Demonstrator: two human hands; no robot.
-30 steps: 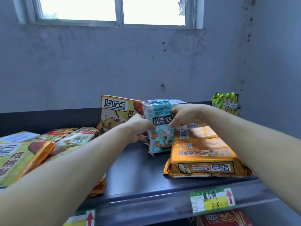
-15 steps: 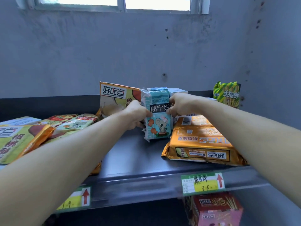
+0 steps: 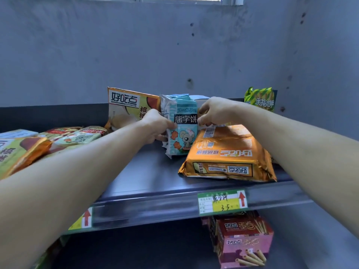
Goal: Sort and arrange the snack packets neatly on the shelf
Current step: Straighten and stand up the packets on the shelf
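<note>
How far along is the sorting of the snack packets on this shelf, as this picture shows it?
Looks done: the orange-and-white packet and the green packet stand upright at the back. In hand: the left hand and right hand hold the blue mouse packet upright on the shelf. To do: the flat orange packet and the jumbled pile at the left.

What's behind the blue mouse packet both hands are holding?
Behind the blue mouse packet, only the top edge of a pale packet shows. The blue packet and the right hand cover the rest.
</note>
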